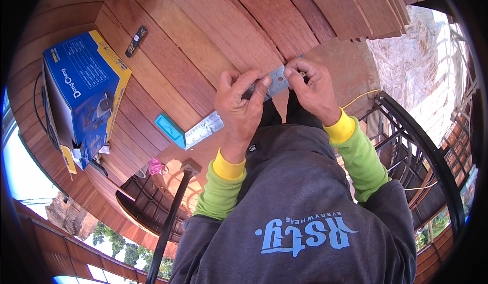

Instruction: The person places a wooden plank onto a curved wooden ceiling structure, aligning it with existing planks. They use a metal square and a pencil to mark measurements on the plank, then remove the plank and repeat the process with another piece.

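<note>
A try square with a turquoise handle and a silver metal blade [205, 128] lies slantwise in front of me, its handle end to the left. My left hand [240, 98] is closed around the middle of the blade, thumb and forefinger pinching it. Something dark shows beneath those fingers, too covered to name. At the blade's far right end, by a small round hole, my right hand [311, 88] pinches the metal between thumb and curled fingers. A small pale bit shows at the right fingers; I cannot make out what it is.
Wooden planks [203, 35] spread ahead, with a stack of boards [366, 4] at upper right. A blue and yellow carton [84, 81] stands at left, near a small dark labelled object [136, 41]. Black metal railing [422, 131] curves at right; a dark post [173, 218] rises at lower left.
</note>
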The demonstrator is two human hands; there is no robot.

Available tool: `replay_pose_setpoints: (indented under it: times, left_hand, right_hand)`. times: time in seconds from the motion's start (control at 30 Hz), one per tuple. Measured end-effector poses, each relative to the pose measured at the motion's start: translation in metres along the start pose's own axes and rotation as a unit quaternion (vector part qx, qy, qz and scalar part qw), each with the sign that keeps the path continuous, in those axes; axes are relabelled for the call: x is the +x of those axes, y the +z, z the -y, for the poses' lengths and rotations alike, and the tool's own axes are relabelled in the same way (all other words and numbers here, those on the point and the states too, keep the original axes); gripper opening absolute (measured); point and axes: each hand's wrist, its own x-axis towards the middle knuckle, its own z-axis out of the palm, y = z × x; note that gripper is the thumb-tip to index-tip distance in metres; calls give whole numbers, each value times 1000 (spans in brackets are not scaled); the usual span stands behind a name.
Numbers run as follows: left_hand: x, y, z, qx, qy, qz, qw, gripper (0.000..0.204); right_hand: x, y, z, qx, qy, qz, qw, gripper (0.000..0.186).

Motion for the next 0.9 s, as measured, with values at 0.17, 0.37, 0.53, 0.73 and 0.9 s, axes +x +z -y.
replay_pose_setpoints:
  times: [0.17, 0.37, 0.53, 0.73, 0.9]
  left_hand:
    - [1, 1, 2, -2, 17, -6, 1000, 17]
    - [0, 1, 0, -4, 12, -7, 1000, 16]
    - [0, 1, -1, -5, 7, -9, 1000, 15]
    - [0, 2, 0, -23, -14, -10, 1000, 17]
    - [1, 1, -1, -18, -6, -6, 1000, 17]
  right_hand:
    - [0, 0, 1, 11, 9, 1, 1000, 17]
    - [1, 0, 1, 11, 12, 5, 1000, 16]
    - [2, 0, 2, 17, 11, 9, 1000, 16]
    - [3, -1, 3, 14, 17, 14, 1000, 16]
    - [4, -2, 5, 9, 21, 18, 1000, 15]
